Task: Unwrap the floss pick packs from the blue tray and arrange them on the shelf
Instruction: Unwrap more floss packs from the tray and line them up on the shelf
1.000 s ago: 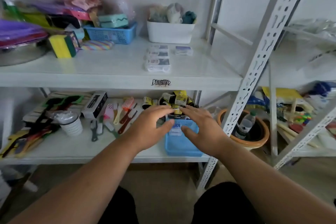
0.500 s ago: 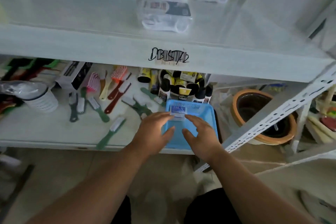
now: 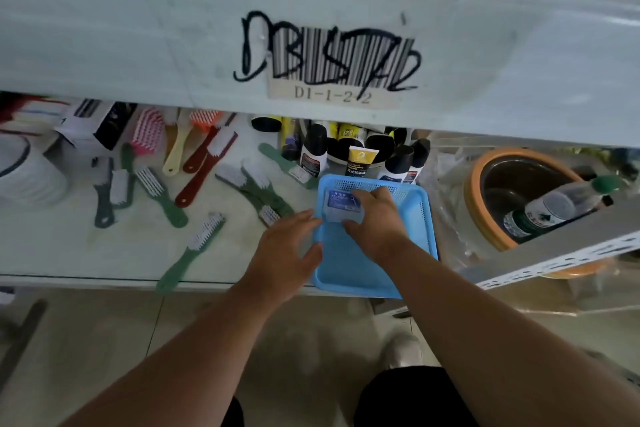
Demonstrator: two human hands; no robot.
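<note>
A blue tray [image 3: 360,270] sits at the front of the lower shelf [image 3: 86,253]. Inside it, toward the back, lies a clear wrapped floss pick pack [image 3: 341,205] with a blue label. My right hand [image 3: 379,222] is in the tray with its fingers and thumb closed around the pack's right side. My left hand [image 3: 287,253] rests with spread fingers on the tray's left rim, thumb inside the tray, holding nothing. The upper shelf's front edge [image 3: 138,45], with a barcode label, fills the top of the view; its surface is out of sight.
Several green, red and pink brushes [image 3: 194,246] lie scattered on the lower shelf left of the tray. Black and yellow bottles [image 3: 358,156] stand right behind it. An orange basin [image 3: 485,229] with a water bottle [image 3: 554,208] sits to the right, behind a perforated rack upright [image 3: 571,253].
My head has dropped closer to the lower shelf, so the upper shelf's surface has left the view. My right hand reached forward and closed on the pack; my left hand slid to the tray's left rim.
</note>
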